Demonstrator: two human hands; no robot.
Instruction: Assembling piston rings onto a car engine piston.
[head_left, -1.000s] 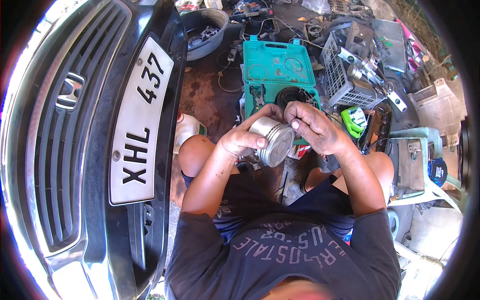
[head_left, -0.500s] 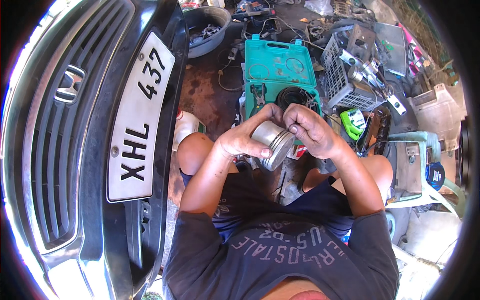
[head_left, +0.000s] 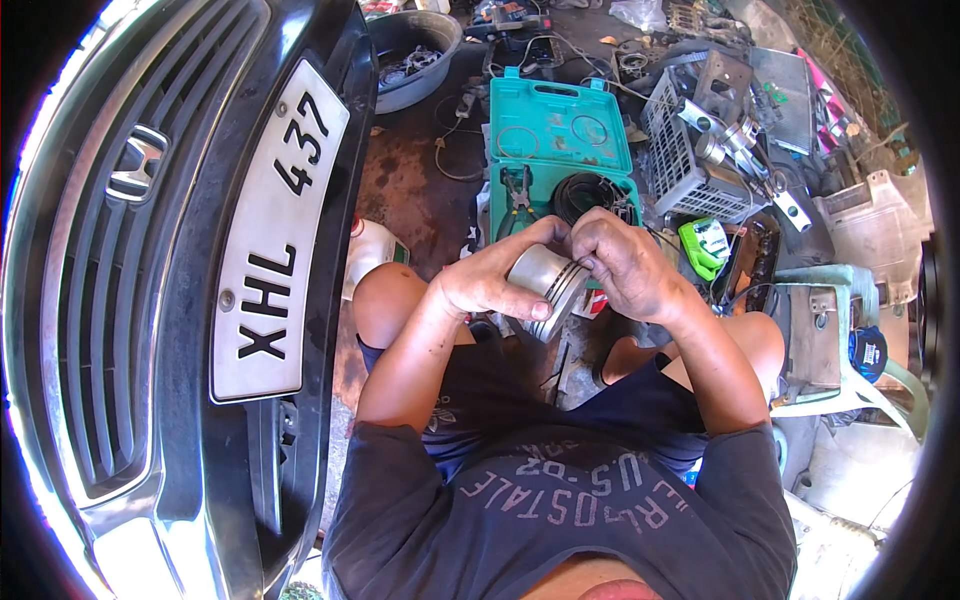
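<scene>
A silvery engine piston, tilted in front of me, has dark ring grooves around the end nearer its flat crown. Wrapped about its skirt is my left hand, the thumb lying along the near side close to the grooves. My right hand is closed, its thumb and curled fingers pinching at the far right edge of the grooved band. Whether a ring is between those fingertips is hidden. Just beyond both hands lies an opened teal tool case with pliers and a coiled black hose or cable inside.
A car's front bumper with a white plate stands close on the left. Behind it sits a grey basin of parts. To the right are a grey crate with pistons and rods, a green bottle and a pale green chair.
The piston has turned slightly, so its crown shows less and the grooved side more. My right hand has shifted a little, its fingertips still at the grooved edge.
</scene>
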